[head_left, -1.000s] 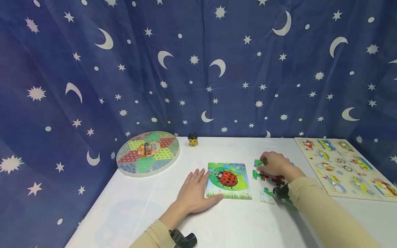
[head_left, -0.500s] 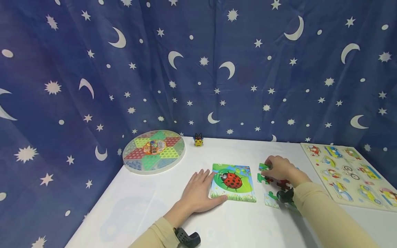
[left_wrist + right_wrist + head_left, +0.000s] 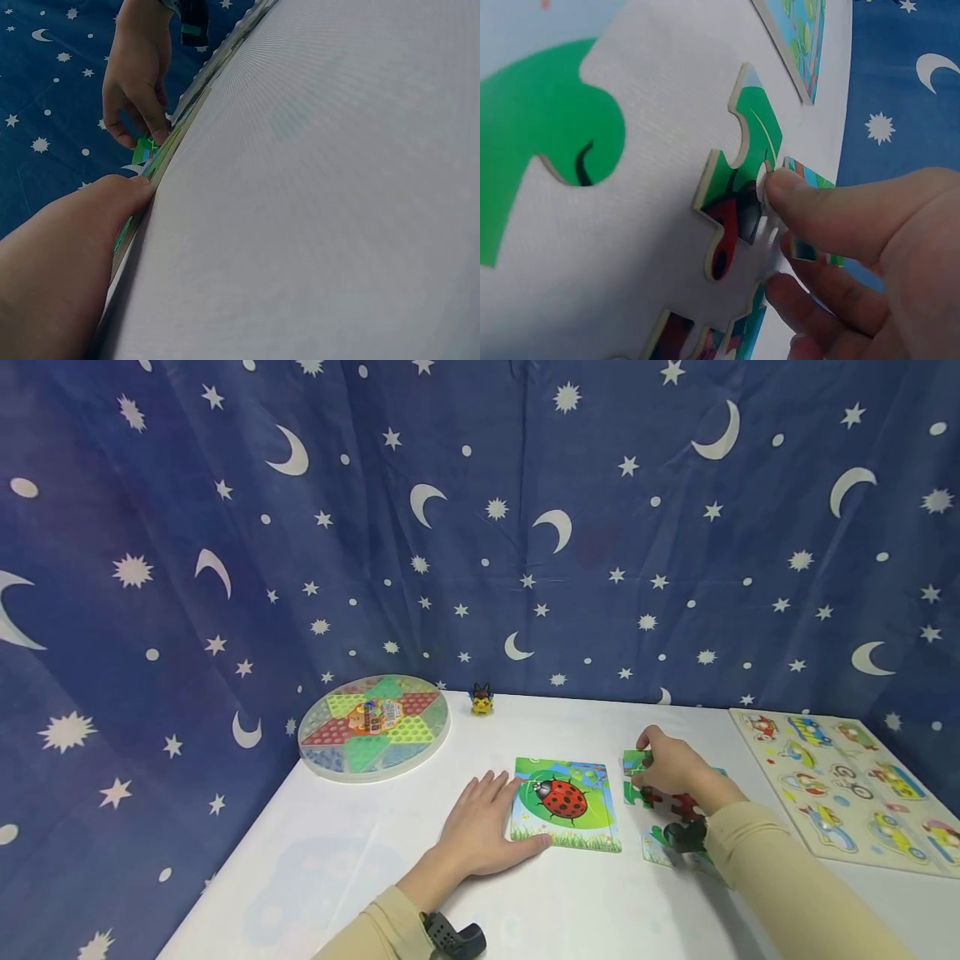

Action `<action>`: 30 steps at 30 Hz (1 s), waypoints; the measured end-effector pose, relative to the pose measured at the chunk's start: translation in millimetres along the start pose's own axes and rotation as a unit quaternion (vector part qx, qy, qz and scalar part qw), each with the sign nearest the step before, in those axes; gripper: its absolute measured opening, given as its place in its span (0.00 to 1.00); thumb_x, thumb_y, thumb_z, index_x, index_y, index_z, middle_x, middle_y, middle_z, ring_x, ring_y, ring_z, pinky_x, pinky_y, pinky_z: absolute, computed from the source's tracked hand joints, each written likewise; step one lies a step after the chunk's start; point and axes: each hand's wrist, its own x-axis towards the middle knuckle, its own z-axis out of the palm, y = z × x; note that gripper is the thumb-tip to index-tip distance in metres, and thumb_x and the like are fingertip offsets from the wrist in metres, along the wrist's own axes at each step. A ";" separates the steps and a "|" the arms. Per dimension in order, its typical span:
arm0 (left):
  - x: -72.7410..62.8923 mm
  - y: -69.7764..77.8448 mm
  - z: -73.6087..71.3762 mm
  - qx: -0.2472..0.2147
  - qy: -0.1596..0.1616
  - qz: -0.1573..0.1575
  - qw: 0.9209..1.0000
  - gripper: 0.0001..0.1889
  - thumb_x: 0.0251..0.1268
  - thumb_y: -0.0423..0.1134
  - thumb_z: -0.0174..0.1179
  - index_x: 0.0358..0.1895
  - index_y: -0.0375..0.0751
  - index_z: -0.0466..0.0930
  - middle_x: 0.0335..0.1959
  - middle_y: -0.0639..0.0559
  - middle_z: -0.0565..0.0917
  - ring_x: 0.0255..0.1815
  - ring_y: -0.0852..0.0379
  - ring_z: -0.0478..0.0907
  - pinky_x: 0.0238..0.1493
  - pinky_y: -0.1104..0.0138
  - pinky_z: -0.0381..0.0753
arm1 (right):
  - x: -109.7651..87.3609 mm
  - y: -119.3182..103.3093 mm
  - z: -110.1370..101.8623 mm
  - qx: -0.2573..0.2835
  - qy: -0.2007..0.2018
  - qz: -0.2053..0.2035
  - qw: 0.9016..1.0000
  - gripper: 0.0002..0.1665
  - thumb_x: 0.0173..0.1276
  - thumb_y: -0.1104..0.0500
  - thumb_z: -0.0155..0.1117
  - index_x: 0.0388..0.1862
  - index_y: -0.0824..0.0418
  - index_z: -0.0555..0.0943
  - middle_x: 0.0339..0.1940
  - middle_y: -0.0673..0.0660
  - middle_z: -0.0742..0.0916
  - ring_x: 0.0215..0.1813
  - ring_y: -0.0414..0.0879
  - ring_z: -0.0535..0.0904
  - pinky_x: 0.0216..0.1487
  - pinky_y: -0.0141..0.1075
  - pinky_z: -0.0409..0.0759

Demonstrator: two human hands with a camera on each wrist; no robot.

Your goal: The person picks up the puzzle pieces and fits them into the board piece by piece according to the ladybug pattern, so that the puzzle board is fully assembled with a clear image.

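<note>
My left hand [image 3: 480, 831] lies beside the square ladybug picture board [image 3: 566, 806], fingers at its left edge and thumb at its lower edge. To the right, my right hand [image 3: 675, 768] pinches a green-and-blue puzzle piece [image 3: 810, 176] between thumb and fingers, largely hidden by them in the right wrist view. Right by the thumb is a green, black and red puzzle piece [image 3: 739, 184] on the table; whether the two interlock I cannot tell. Other loose pieces lie near the right wrist: a red one [image 3: 685, 807] and a grass-edged one [image 3: 655, 847].
A round Chinese checkers board [image 3: 375, 727] stands at the back left, with a small yellow and black figure [image 3: 481, 700] beside it. A vehicle peg puzzle board [image 3: 847, 785] lies on the right. A blue star-and-moon curtain [image 3: 480, 527] hangs behind the white table [image 3: 360, 860].
The head view has shifted slightly. My right hand has lifted and turned a little, with the upper green piece between its fingers. The left hand stays by the picture board.
</note>
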 end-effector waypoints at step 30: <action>2.0 0.4 1.4 0.011 -0.002 -0.005 1.000 0.53 0.61 0.82 0.45 0.79 0.47 0.63 0.79 0.45 0.63 0.82 0.45 0.53 0.81 0.53 0.46 | 2.9 -59.5 21.5 0.083 0.037 -0.058 0.994 0.27 0.67 0.63 0.73 0.60 0.67 0.72 0.40 0.58 0.82 0.37 0.50 0.78 0.37 0.44 0.80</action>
